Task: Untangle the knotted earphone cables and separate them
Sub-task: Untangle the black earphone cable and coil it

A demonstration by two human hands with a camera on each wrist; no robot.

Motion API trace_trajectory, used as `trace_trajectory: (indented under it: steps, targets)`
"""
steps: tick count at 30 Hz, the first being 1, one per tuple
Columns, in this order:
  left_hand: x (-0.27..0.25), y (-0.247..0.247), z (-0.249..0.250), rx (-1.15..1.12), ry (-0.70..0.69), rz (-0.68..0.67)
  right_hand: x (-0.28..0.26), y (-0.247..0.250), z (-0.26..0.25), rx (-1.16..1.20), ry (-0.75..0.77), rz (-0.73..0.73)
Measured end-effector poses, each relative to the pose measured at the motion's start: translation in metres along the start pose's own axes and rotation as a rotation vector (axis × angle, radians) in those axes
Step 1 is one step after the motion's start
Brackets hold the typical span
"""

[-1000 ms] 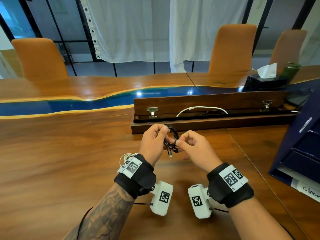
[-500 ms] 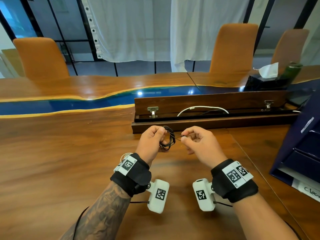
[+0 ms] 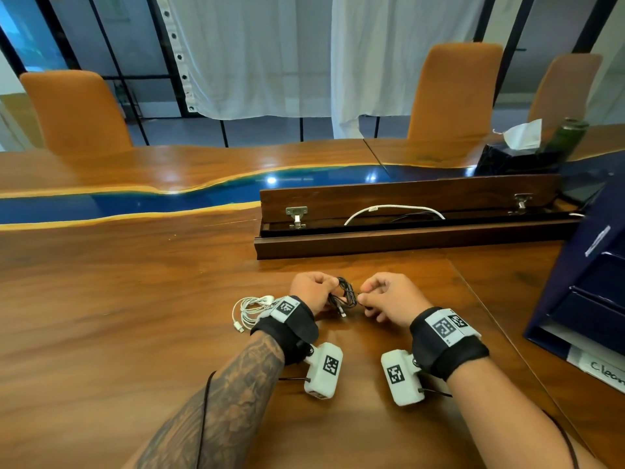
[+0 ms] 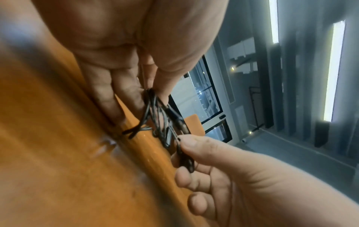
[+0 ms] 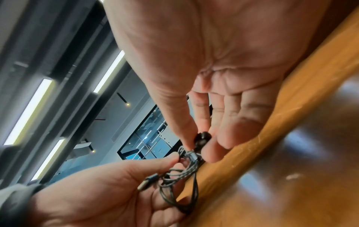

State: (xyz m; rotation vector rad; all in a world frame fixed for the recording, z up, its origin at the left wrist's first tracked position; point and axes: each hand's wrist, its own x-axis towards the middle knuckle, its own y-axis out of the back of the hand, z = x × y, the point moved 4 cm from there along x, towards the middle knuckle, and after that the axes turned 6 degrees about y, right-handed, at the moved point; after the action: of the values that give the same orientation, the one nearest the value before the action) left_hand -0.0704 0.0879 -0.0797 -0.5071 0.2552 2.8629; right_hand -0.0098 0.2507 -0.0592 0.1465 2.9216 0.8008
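Both hands low over near-centre of wooden table, close together w/ black earphone cable bunched between them; left hand fingers curled round the bundle's left side, thumb and fingers pinching strands; right hand pinches the right side betw. thumb and forefinger, other fingers curled loose; an earbud sits at right fingertips in right wrist view; metal plug end hangs from bundle toward table. White earphone cable lies coiled on table just left of left wrist, partly hidden by wristband; apart from the black one.

Room: wide bare wood to left and toward near edge; far side bounded by long wooden box, lid open, white cord inside; right side crowded by dark blue box at right edge; seam in tabletop runs diagonally just right of right hand.

Vs. 0.5 s ago: hands have dropped lower toward table and closed in on each other; strand then pulled taut betw. them now slack, bundle compact again; white coil more visible now.
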Motion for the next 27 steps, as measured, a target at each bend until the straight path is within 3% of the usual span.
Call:
trace_trajectory:
  steps: [7,12,16,21,27]
  targets:
    - [-0.003,-0.019,-0.005,-0.117,0.18,-0.055,0.003,0.01,-0.008,-0.107,0.039,0.086]
    - [0.007,-0.01,0.001,0.286,0.02,0.126,0.007,0.004,-0.002,-0.151,-0.029,-0.018]
    - [0.008,0.0,0.014,0.558,-0.03,0.147,0.011,-0.002,0.001,-0.139,-0.079,-0.118]
    - [0.012,0.006,0.013,0.669,0.087,0.082,0.01,-0.01,-0.006,-0.22,-0.078,-0.206]
    - [0.012,0.017,0.013,0.688,0.039,0.11,0.005,-0.013,-0.014,-0.32,-0.03,-0.257]
